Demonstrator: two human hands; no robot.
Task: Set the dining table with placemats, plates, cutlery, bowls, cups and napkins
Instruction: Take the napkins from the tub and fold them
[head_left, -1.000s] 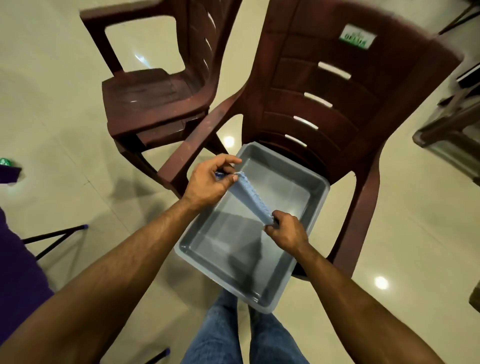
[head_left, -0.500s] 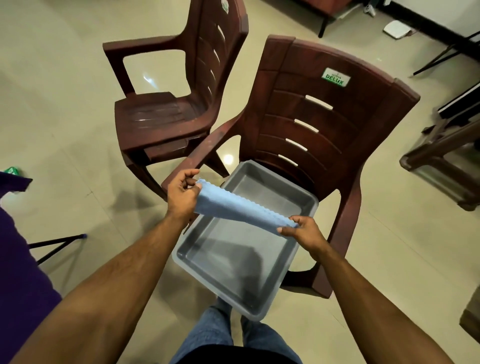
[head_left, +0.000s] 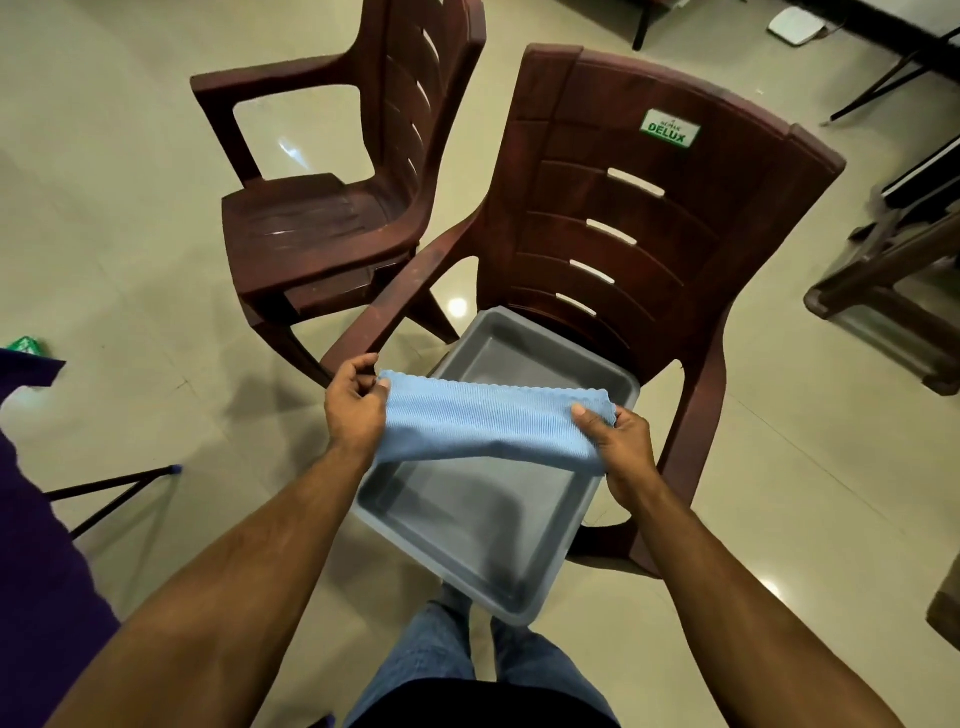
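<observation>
A light blue cloth napkin (head_left: 488, 421) with a scalloped edge is stretched flat between my two hands, above a grey plastic tray (head_left: 498, 540). My left hand (head_left: 356, 410) pinches its left end, and my right hand (head_left: 621, 441) pinches its right end with the thumb on top. The tray holds nothing and sits on the seat of a dark red plastic chair (head_left: 639, 208), sticking out over the seat's front edge.
A second dark red chair (head_left: 332, 208) stands to the left. A purple cloth-covered surface (head_left: 36, 545) fills the left edge, with thin black legs (head_left: 114, 493) below it. Low furniture (head_left: 893, 280) stands at the right. My jeans-clad legs (head_left: 467, 665) are below the tray.
The napkin, bunched over the tray a second ago, has been lifted and spread out wide between my hands. My hands have moved apart and my view has pulled back.
</observation>
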